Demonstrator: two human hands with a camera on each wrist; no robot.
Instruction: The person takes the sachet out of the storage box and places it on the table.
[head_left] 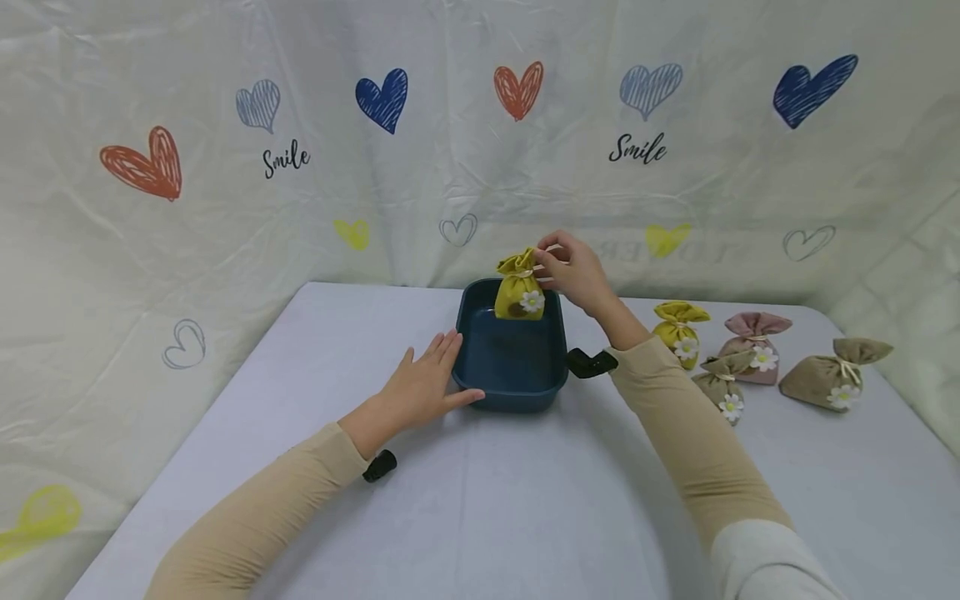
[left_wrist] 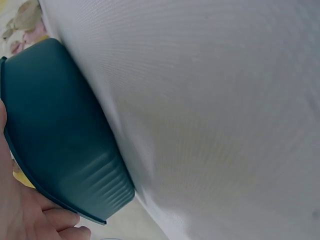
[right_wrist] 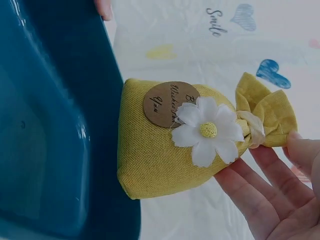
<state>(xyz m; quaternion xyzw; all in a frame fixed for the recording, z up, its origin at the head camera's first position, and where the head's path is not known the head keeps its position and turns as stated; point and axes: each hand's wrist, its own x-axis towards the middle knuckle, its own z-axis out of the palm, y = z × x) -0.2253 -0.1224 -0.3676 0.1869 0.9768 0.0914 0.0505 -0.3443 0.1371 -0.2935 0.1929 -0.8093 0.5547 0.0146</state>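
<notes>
Sleeved forearms fill the bottom of the head view; from there the right hand (head_left: pixel 573 271) reaches to frame centre, its grip pinching the tied neck of a yellow pouch (head_left: pixel 520 287) so the coarse-woven sack hangs upright over the far end of the blue tub (head_left: pixel 510 392). Flat and relaxed, the left hand (head_left: pixel 423 383) holds nothing and rests against the tub's smooth rounded near-left wall, seemingly to steady it on the white-covered bench (head_left: pixel 480 500). Four more pouches (head_left: pixel 753 360), each with a daisy, lie at right of the frame.
</notes>
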